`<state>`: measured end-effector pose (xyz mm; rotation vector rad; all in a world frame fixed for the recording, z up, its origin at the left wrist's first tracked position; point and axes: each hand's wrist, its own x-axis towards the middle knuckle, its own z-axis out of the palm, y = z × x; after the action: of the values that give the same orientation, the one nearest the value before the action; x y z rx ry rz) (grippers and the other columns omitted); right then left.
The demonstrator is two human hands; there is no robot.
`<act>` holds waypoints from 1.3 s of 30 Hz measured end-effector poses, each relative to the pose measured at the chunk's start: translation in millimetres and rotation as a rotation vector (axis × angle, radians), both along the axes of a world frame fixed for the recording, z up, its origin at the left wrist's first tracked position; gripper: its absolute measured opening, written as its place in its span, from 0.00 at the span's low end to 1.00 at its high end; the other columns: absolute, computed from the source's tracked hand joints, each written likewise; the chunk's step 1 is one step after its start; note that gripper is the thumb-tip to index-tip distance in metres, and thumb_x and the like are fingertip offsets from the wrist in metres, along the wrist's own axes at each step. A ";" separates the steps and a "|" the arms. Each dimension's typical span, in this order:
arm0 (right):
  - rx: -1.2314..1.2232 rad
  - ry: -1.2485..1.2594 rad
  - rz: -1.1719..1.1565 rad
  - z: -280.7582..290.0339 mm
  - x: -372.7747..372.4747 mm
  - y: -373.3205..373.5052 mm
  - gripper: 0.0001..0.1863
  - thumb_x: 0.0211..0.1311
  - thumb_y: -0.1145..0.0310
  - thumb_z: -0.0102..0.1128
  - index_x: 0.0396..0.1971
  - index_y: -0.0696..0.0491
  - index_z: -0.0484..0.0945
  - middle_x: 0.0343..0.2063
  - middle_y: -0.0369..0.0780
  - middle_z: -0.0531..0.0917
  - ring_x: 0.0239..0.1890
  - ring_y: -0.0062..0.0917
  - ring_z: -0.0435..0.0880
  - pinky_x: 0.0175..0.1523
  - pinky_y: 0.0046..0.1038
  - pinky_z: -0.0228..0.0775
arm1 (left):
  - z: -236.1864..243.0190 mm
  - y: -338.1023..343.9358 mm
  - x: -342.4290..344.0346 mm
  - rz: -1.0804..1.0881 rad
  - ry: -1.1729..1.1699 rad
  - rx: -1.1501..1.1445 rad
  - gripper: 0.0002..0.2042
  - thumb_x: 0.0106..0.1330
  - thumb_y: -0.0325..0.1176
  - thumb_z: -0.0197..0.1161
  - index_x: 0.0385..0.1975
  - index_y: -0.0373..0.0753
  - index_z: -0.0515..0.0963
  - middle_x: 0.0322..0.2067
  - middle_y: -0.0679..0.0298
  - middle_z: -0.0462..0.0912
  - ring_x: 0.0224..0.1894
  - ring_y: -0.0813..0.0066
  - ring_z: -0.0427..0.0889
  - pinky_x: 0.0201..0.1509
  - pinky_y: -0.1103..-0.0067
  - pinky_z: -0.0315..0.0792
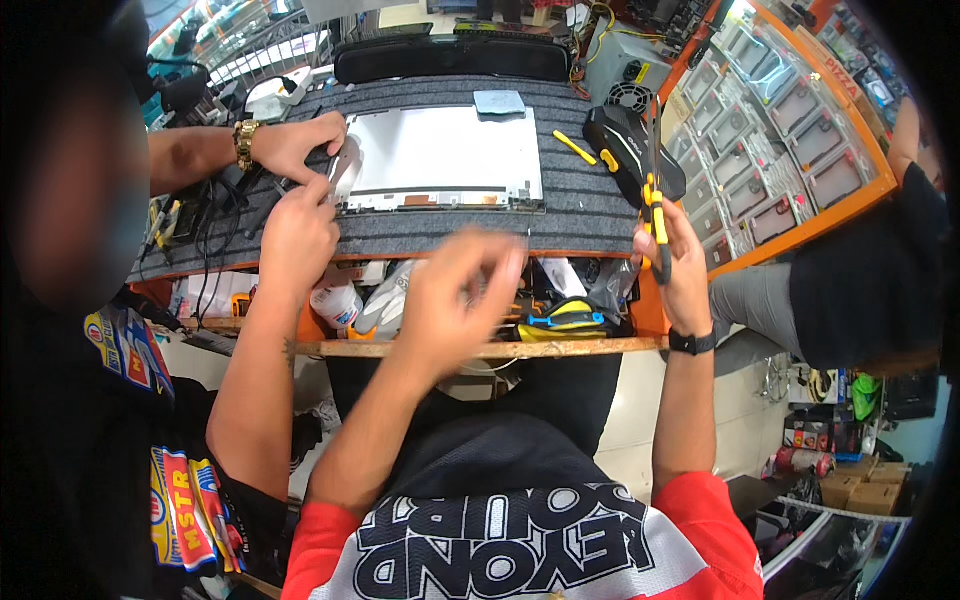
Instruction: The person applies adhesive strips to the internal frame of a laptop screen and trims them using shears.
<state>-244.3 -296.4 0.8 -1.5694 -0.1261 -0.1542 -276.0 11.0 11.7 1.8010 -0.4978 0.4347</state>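
My right hand (680, 270), at the bench's right front, is closed around yellow-and-black long-nosed pliers (655, 220) held upright. My left hand (455, 295) is raised over the front edge in the middle, blurred by motion; its fingers look curled, and whether they hold anything is unclear. Beyond it a white flat panel (420, 155) with a circuit strip lies on the grey ribbed mat (430, 230). A co-worker's two hands (300, 225) grip the panel's left end. A blue-grey pad (498, 101) sits at its far right corner, with a yellow stick tool (575, 147) to the right.
A co-worker stands close on my left. Cables lie on the mat's left. A black bag (610, 140) and power supply (610, 75) are at back right, beside a glass case (765, 150). An open drawer (520, 349) holds tools. Another person is at far right.
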 end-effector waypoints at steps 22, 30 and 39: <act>-0.187 -0.092 -0.219 -31.8 -14.8 0.8 0.39 0.59 0.76 0.79 0.71 0.59 0.73 0.55 0.41 0.81 0.56 0.25 0.83 0.63 0.28 0.75 | -13.6 -44.0 203.1 -0.023 -0.061 0.906 0.08 0.71 0.32 0.65 0.44 0.39 0.87 0.43 0.58 0.86 0.49 0.53 0.85 0.53 0.64 0.79; -0.186 -0.065 -0.227 -34.3 -16.9 -1.7 0.40 0.59 0.75 0.80 0.72 0.59 0.72 0.60 0.43 0.81 0.58 0.26 0.83 0.64 0.29 0.75 | -4.4 -50.0 206.3 0.002 -0.039 1.060 0.08 0.71 0.34 0.65 0.42 0.41 0.88 0.42 0.59 0.87 0.46 0.54 0.87 0.51 0.63 0.80; -0.159 -0.075 -0.203 -35.7 -18.3 -4.1 0.40 0.59 0.77 0.80 0.72 0.61 0.71 0.62 0.45 0.80 0.62 0.29 0.82 0.68 0.31 0.73 | 2.8 -54.4 214.5 -0.024 -0.036 1.146 0.08 0.68 0.35 0.67 0.40 0.40 0.88 0.39 0.59 0.88 0.43 0.54 0.88 0.49 0.63 0.81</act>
<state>-262.6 -300.5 -35.0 -1.7344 -0.0383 -0.3700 -61.6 -43.4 14.5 2.8730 -0.8977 0.1425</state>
